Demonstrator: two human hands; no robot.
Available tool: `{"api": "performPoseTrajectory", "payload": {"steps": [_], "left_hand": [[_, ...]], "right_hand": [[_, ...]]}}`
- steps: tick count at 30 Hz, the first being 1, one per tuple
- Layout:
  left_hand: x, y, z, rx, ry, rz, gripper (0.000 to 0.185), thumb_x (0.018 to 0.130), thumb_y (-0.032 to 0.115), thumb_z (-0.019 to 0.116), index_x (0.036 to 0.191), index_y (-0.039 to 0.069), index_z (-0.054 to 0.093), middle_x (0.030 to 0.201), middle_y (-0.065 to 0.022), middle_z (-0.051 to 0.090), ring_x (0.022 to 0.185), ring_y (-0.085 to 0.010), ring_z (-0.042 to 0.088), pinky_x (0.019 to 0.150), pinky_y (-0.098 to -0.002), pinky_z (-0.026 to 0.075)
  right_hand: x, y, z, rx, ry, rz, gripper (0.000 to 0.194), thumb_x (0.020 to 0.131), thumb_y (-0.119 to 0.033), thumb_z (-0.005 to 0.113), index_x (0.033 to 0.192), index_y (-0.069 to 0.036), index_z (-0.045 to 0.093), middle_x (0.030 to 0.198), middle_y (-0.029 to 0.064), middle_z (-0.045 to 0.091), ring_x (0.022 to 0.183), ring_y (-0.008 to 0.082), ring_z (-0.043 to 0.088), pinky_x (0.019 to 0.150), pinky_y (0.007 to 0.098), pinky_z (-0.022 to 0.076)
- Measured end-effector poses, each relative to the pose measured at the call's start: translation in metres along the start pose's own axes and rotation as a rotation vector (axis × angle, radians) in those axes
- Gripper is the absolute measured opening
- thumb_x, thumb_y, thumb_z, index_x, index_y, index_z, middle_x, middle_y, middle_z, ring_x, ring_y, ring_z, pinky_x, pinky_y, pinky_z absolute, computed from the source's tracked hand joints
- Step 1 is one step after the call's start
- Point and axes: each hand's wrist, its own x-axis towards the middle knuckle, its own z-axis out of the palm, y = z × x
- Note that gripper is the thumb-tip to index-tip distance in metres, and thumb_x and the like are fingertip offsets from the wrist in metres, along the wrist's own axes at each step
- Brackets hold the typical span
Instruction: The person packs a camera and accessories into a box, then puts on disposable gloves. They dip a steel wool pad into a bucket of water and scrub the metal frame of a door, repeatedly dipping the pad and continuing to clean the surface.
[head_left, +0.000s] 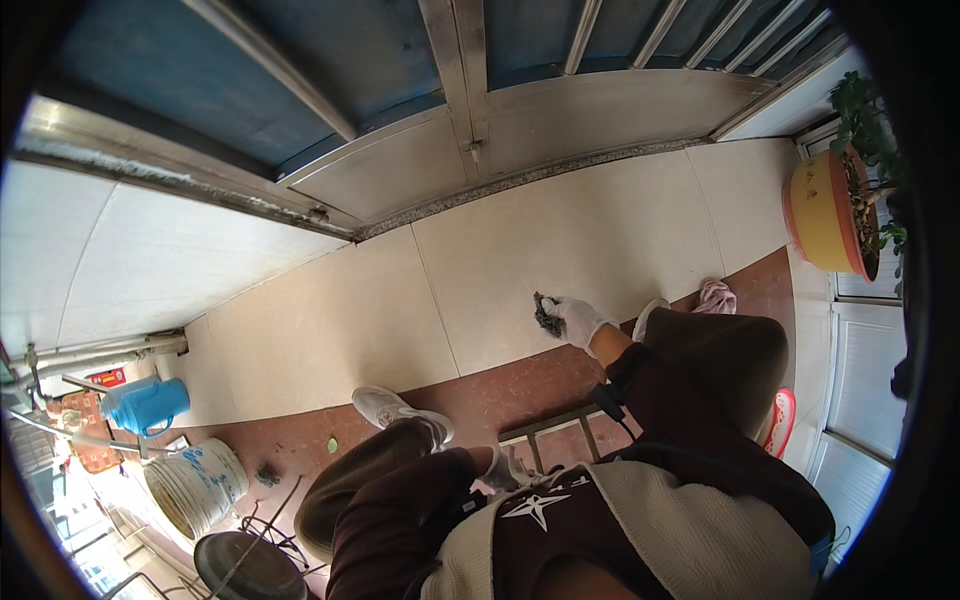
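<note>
My right hand, in a white glove, is closed around a dark grey scouring pad of tangled wire and presses it on the beige floor tile. Close to my lap, my left hand wears a white glove too; it is partly hidden by the sleeve and vest, and its fingers are hard to make out. A low metal frame with bars lies between my legs, on the reddish-brown floor.
A metal-framed door borders the tiles. A yellow plant pot, a pink cloth and a red-and-white object are at the right. At the left are a blue watering can or jug, a white bucket and a round dark pan.
</note>
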Motion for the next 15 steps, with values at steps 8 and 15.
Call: {"api": "performPoseTrajectory", "payload": {"steps": [8, 15], "left_hand": [[-0.046, 0.003, -0.001, -0.275, -0.399, -0.858, 0.032, 0.089, 0.028, 0.054, 0.108, 0.004, 0.059, 0.087, -0.0080, 0.064, 0.077, -0.0199, 0.054, 0.070, -0.0325, 0.046], [-0.160, 0.015, -0.009, -0.180, -0.626, -1.098, 0.035, 0.087, 0.032, 0.059, 0.108, 0.004, 0.060, 0.091, -0.0093, 0.064, 0.083, -0.0196, 0.054, 0.075, -0.0320, 0.045]], "right_hand": [[0.030, 0.040, -0.018, 0.266, 0.129, -0.202, 0.016, 0.095, -0.012, 0.051, 0.105, 0.000, 0.056, 0.088, 0.0041, 0.060, 0.078, 0.0135, 0.058, 0.072, 0.0267, 0.0503], [0.020, 0.094, 0.039, 0.618, 0.076, -0.051, 0.016, 0.094, -0.015, 0.053, 0.104, -0.003, 0.056, 0.090, 0.0065, 0.060, 0.078, 0.0167, 0.060, 0.072, 0.0314, 0.0535]]}}
